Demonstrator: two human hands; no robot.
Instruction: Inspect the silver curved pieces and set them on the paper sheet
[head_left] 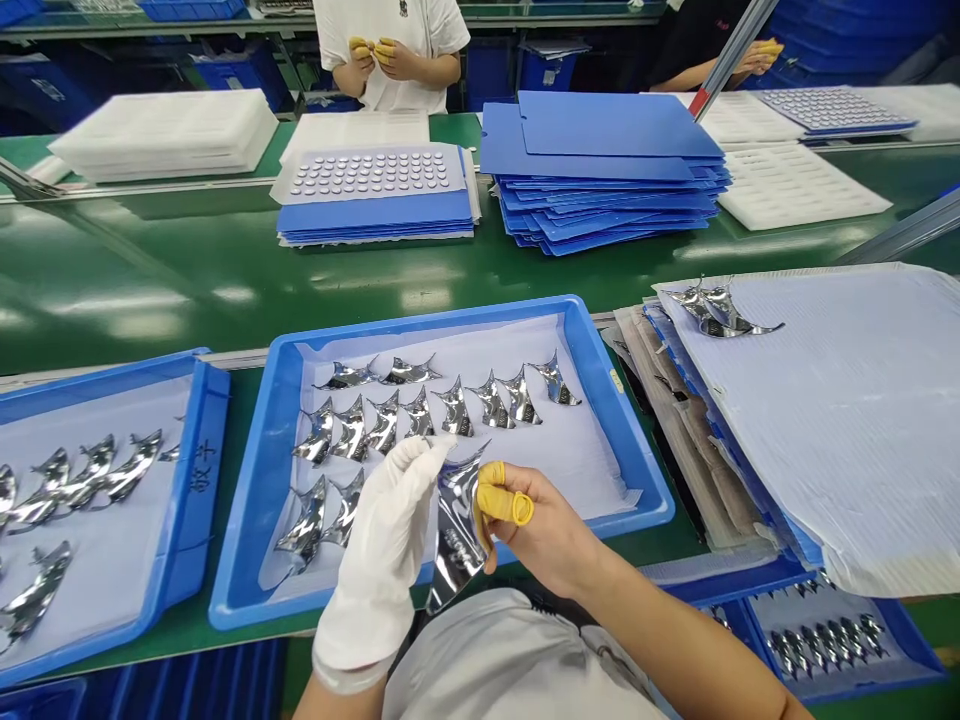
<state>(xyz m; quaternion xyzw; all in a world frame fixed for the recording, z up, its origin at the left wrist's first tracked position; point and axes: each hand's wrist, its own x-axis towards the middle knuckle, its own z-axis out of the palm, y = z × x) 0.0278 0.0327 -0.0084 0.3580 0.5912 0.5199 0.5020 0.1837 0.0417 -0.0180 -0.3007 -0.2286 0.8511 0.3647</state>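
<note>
Between my hands, over the front edge of a blue tray, a shiny curved metal part with pointed corners is held up. My left hand, in a white glove, pinches its upper left side. The fingers of my right hand, with yellow finger cots on the tips, close on its right edge. Inside the tray, similar mirror-like parts lie in rows on a white liner sheet. The back of the white glove hides some parts of the front row.
Another blue tray of metal parts stands at left. To the right, parts lie on a white-covered stack, with a lower tray beneath. Blue sheets are piled across the green belt. A co-worker sits opposite.
</note>
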